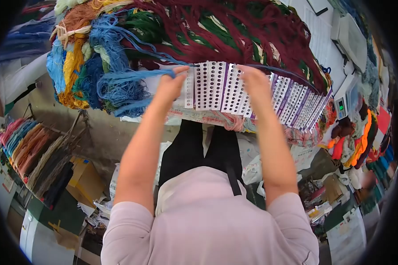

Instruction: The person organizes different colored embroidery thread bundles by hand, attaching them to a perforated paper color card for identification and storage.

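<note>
A row of white cards (211,86) with punched holes and purple edges fans along the front of the yarn-covered table. My left hand (173,81) is closed around blue yarn (139,74) at the row's left end; the strands trail left into a tangled blue pile. Over the middle of the cards is my right hand (253,81), its fingers bent and blurred; what they hold, if anything, cannot be made out. Behind the cards lie maroon yarn (181,26) and dark green yarn (143,26). A thin blue strand runs along the cards' top edge.
Yellow yarn (73,62) hangs at the table's left end. A rack of coloured skeins (35,154) and a cardboard box (86,181) stand lower left. At the right are a scale with a green display (341,106) and orange skeins (365,137).
</note>
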`<state>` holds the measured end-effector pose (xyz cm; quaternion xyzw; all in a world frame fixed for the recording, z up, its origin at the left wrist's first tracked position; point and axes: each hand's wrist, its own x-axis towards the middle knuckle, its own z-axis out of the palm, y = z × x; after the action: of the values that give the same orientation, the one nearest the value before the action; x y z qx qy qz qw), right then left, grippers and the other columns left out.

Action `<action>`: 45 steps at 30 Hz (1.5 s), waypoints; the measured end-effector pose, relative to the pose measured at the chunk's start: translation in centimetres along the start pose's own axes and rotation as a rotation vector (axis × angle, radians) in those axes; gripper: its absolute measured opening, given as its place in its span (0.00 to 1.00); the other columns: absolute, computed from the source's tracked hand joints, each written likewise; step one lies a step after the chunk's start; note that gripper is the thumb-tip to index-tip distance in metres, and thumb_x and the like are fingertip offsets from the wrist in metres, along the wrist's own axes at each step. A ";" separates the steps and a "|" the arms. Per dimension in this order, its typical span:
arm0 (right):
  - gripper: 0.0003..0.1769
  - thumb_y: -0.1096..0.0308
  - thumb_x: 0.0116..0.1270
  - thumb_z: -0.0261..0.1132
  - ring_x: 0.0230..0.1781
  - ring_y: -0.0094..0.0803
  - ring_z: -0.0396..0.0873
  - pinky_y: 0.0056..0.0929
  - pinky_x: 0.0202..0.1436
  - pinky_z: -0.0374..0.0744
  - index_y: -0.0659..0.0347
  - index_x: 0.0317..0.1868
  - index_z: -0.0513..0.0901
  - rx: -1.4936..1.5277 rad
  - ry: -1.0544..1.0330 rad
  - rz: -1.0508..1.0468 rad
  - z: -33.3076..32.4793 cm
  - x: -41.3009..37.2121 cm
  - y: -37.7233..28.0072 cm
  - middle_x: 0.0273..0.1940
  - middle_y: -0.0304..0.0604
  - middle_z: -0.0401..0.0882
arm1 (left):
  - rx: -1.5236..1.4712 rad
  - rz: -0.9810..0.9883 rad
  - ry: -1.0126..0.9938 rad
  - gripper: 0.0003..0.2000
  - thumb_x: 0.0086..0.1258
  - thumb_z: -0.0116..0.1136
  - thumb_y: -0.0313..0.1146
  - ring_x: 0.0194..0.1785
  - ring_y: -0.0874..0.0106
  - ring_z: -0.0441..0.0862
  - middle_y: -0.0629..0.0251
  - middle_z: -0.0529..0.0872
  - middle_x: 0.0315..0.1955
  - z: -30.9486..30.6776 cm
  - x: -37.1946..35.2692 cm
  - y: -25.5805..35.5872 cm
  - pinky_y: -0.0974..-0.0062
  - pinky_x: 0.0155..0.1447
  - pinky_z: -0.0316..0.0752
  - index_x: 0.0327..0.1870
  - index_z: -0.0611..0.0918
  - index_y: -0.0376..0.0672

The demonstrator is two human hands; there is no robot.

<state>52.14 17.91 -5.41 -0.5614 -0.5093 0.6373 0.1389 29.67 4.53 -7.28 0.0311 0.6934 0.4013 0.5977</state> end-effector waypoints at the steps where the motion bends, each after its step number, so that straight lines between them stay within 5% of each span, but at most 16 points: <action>1: 0.12 0.65 0.66 0.61 0.27 0.19 0.74 0.21 0.30 0.72 0.62 0.44 0.86 -0.092 0.051 0.002 3.6 1.4 0.4 0.31 0.34 0.82 | 0.116 0.105 0.027 0.15 0.65 0.55 0.28 0.23 0.83 0.70 0.75 0.77 0.22 1.5 2.4 -1.6 0.81 0.28 0.65 0.53 0.83 0.40; 4: 0.10 0.66 0.62 0.66 0.29 0.25 0.81 0.26 0.35 0.77 0.64 0.37 0.86 -0.328 0.149 -0.232 8.7 4.4 4.0 0.29 0.42 0.85 | 0.035 0.227 0.010 0.15 0.63 0.52 0.26 0.36 0.76 0.81 0.61 0.86 0.34 4.0 5.9 -3.5 0.77 0.43 0.75 0.50 0.82 0.34; 9: 0.07 0.69 0.57 0.69 0.28 0.30 0.83 0.26 0.36 0.77 0.64 0.33 0.86 -0.402 0.264 -0.234 10.3 5.0 5.7 0.28 0.43 0.85 | -0.030 0.079 -0.064 0.08 0.65 0.55 0.29 0.21 0.85 0.67 0.76 0.75 0.20 4.0 6.9 -2.8 0.82 0.24 0.59 0.41 0.83 0.38; 14: 0.05 0.73 0.58 0.68 0.32 0.28 0.82 0.24 0.35 0.77 0.66 0.34 0.85 -0.419 0.225 -0.434 10.1 3.7 5.9 0.35 0.43 0.84 | -0.040 -0.001 -0.119 0.06 0.67 0.60 0.34 0.20 0.85 0.66 0.79 0.75 0.20 3.2 7.9 -3.1 0.82 0.24 0.59 0.36 0.84 0.43; 16: 0.03 0.73 0.58 0.67 0.29 0.36 0.81 0.30 0.35 0.79 0.65 0.31 0.84 -0.355 0.170 -0.491 9.8 3.1 5.9 0.36 0.43 0.82 | -0.089 0.063 -0.097 0.05 0.63 0.59 0.30 0.22 0.84 0.69 0.76 0.77 0.21 3.4 8.0 -3.2 0.81 0.24 0.60 0.32 0.85 0.40; 20: 0.12 0.72 0.58 0.68 0.29 0.36 0.81 0.30 0.35 0.78 0.61 0.43 0.84 -0.407 0.106 -0.428 8.7 2.7 5.3 0.36 0.43 0.81 | -0.048 0.192 -0.008 0.04 0.63 0.59 0.30 0.22 0.85 0.67 0.77 0.77 0.21 3.7 7.3 -3.2 0.82 0.25 0.59 0.31 0.84 0.41; 22: 0.15 0.71 0.58 0.67 0.30 0.37 0.81 0.33 0.35 0.79 0.57 0.47 0.83 -0.495 0.104 -0.394 8.2 2.3 3.8 0.37 0.41 0.79 | -0.228 0.050 0.018 0.04 0.63 0.58 0.30 0.21 0.86 0.66 0.78 0.74 0.20 2.0 5.9 -2.6 0.81 0.25 0.58 0.31 0.82 0.41; 24: 0.14 0.69 0.57 0.67 0.30 0.39 0.80 0.38 0.35 0.79 0.55 0.46 0.83 -0.968 0.134 -0.447 7.1 2.6 3.9 0.38 0.38 0.77 | -0.507 -0.037 -0.135 0.05 0.64 0.57 0.30 0.18 0.84 0.60 0.73 0.75 0.25 -0.4 4.2 -2.0 0.81 0.24 0.57 0.38 0.79 0.41; 26: 0.13 0.69 0.56 0.66 0.34 0.38 0.81 0.40 0.34 0.80 0.53 0.43 0.84 -0.977 0.121 -0.458 7.0 3.1 4.0 0.39 0.36 0.75 | -0.750 -0.202 -0.254 0.06 0.65 0.53 0.28 0.17 0.83 0.57 0.68 0.78 0.36 -2.2 2.8 -1.9 0.82 0.24 0.57 0.41 0.77 0.41; 29: 0.11 0.71 0.53 0.67 0.41 0.37 0.79 0.41 0.40 0.78 0.54 0.39 0.83 -1.021 0.119 -0.552 7.1 3.4 3.6 0.40 0.36 0.75 | -0.732 -0.115 -0.415 0.05 0.65 0.52 0.28 0.17 0.84 0.57 0.67 0.79 0.35 -2.2 1.5 -0.5 0.82 0.24 0.58 0.39 0.76 0.40; 33: 0.08 0.73 0.53 0.66 0.46 0.38 0.76 0.41 0.51 0.71 0.55 0.36 0.80 -0.944 0.217 -0.863 6.8 3.3 2.5 0.36 0.36 0.77 | -0.534 -0.105 -0.542 0.19 0.72 0.47 0.30 0.17 0.84 0.61 0.75 0.73 0.17 0.1 2.7 -0.1 0.84 0.23 0.62 0.63 0.75 0.39; 35: 0.10 0.75 0.53 0.64 0.45 0.41 0.76 0.44 0.49 0.72 0.57 0.37 0.78 -0.790 0.178 -0.925 6.7 2.8 2.0 0.34 0.40 0.78 | -0.100 0.069 -0.480 0.21 0.72 0.48 0.30 0.18 0.84 0.65 0.76 0.71 0.15 2.0 4.0 -0.1 0.83 0.24 0.63 0.66 0.73 0.42; 39: 0.12 0.76 0.54 0.63 0.43 0.46 0.77 0.45 0.45 0.74 0.58 0.40 0.76 -0.616 0.020 -0.721 6.8 3.0 3.2 0.35 0.44 0.78 | 0.338 0.308 -0.223 0.11 0.71 0.53 0.31 0.24 0.81 0.73 0.74 0.76 0.20 2.9 5.8 -2.3 0.80 0.28 0.67 0.48 0.85 0.44; 40: 0.12 0.78 0.55 0.61 0.43 0.48 0.77 0.45 0.44 0.75 0.59 0.41 0.75 -0.687 0.007 -0.625 6.6 3.8 3.9 0.37 0.46 0.78 | 0.357 0.408 -0.129 0.08 0.70 0.56 0.32 0.31 0.79 0.77 0.75 0.80 0.29 2.3 5.0 -1.8 0.78 0.29 0.70 0.38 0.86 0.42; 42: 0.12 0.79 0.59 0.58 0.43 0.51 0.77 0.46 0.44 0.76 0.59 0.43 0.73 -0.782 -0.018 -0.500 6.3 5.2 5.5 0.41 0.50 0.77 | 0.177 0.402 -0.096 0.07 0.70 0.57 0.33 0.34 0.80 0.77 0.75 0.81 0.36 -0.3 3.6 -0.6 0.78 0.32 0.73 0.41 0.85 0.43; 45: 0.10 0.77 0.61 0.57 0.43 0.52 0.77 0.47 0.44 0.76 0.60 0.43 0.73 -0.825 0.020 -0.458 6.8 5.6 5.5 0.41 0.50 0.78 | -0.274 0.204 0.060 0.12 0.68 0.56 0.37 0.20 0.84 0.67 0.72 0.75 0.23 -6.1 -0.9 4.9 0.80 0.30 0.74 0.42 0.80 0.36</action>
<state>46.65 16.30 -14.02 -0.4490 -0.8295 0.3290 0.0460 22.53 4.19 -3.88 0.0072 0.6430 0.5514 0.5315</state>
